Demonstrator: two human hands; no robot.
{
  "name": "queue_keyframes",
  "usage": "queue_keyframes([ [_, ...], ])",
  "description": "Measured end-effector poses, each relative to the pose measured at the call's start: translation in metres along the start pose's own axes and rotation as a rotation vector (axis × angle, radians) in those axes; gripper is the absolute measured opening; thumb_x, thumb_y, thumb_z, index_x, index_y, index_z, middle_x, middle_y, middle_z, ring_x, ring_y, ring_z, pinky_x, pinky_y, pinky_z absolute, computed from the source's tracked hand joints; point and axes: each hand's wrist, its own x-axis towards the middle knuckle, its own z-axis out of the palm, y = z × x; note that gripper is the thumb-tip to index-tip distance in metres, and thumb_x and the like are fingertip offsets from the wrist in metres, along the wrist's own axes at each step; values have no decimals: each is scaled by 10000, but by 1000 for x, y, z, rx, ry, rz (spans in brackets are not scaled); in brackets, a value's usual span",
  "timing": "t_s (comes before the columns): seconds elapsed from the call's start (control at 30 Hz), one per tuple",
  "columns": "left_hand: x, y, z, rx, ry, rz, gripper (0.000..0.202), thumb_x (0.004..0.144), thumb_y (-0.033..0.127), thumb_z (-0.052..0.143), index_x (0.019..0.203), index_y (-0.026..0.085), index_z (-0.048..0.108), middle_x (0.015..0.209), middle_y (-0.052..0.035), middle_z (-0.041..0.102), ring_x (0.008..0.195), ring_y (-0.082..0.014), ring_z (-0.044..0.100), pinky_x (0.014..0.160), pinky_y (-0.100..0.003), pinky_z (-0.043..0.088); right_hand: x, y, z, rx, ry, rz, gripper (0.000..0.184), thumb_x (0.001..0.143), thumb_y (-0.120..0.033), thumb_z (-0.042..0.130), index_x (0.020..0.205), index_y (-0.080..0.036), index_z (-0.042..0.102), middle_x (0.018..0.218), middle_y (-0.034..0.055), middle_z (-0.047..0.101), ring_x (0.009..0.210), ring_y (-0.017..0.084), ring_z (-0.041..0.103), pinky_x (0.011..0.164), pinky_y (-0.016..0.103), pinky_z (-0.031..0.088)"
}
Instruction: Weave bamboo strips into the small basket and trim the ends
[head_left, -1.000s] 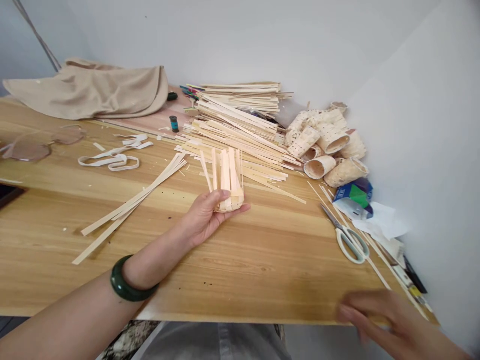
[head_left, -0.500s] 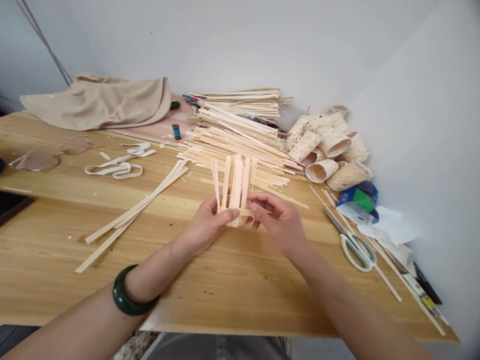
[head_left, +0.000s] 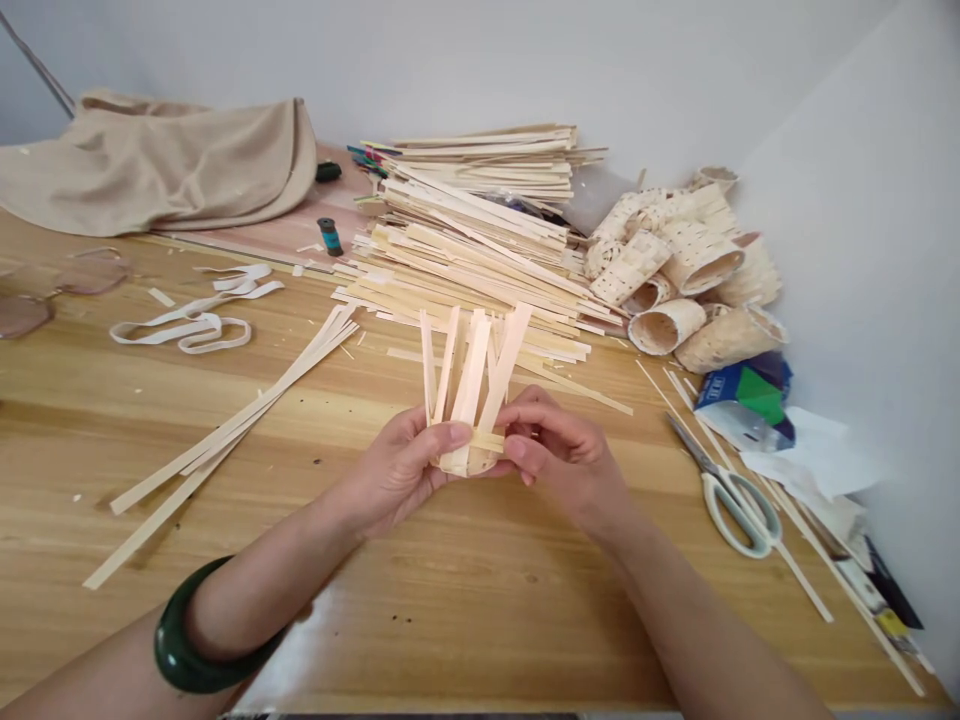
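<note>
- A beige cloth [head_left: 172, 165] lies bunched at the far left of the wooden table [head_left: 480, 600], well apart from the hands.
- White looped bands [head_left: 187, 325] lie flat nearer in, and beside them a few long loose strips [head_left: 225, 425] run slantwise across the table.
- The left hand [head_left: 397, 470], a green bangle [head_left: 187, 650] on its wrist, cups the woven base of a half-made strip basket [head_left: 469, 400]; its thumb presses on the front, fingers closed around the underside.
- The basket is held just above the table at the middle, its unwoven strips standing up and fanning apart.
- It looks very light and springy; the thin strips would likely bend easily and crease or split if pinched hard. The woven bottom seems the firmest place to grip, not the free ends.
- The right hand [head_left: 559, 450] meets it from the other side, thumb and fingertips pinched on a crosswise strip at the base.
- Behind, a big pile of strips [head_left: 480, 230] is stacked.
- Further right sits a heap of finished woven baskets [head_left: 690, 280].
- White-handled scissors [head_left: 731, 490] lie near the right edge.
</note>
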Motion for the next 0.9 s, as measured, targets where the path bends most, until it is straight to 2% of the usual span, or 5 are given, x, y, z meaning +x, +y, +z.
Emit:
queue_keyframes([
  [0.13,-1,1,-4,16,-1,-26,329,758,318,858,1016,123,800,1029,-147,815,945,-284,779,867,-359,639,0,1,-2,-64,-55,-85,205,844,-328,818,1038,-292,761,928,1,555,747,128,504,648,267,504],
  [0.33,-1,-2,1,-3,-13,-19,281,774,314,852,997,152,796,1090,-137,806,1020,-294,761,853,-356,625,-4,5,4,-137,21,-120,165,849,-266,802,982,-280,704,856,-26,479,693,117,443,563,233,394],
  [0.53,-4,-7,4,-25,53,-39,356,727,363,905,1009,176,794,1087,-109,805,1017,-269,758,844,-307,611,-7,4,10,-105,104,-60,156,881,-371,776,895,-252,675,908,-7,484,709,121,439,564,238,390],
  [0.7,-3,-10,4,-39,86,-46,350,750,372,889,1031,187,792,1123,-113,794,1115,-313,727,876,-360,622,-5,2,11,-150,94,31,279,831,-459,808,917,-239,659,963,7,517,681,109,459,530,230,410],
  [0.9,-4,-11,7,-41,45,-54,313,777,373,873,1020,191,796,1147,-109,793,1106,-305,736,898,-357,611,-8,6,13,-209,171,-94,289,846,-476,792,801,-233,643,875,6,488,674,127,449,525,245,406],
])
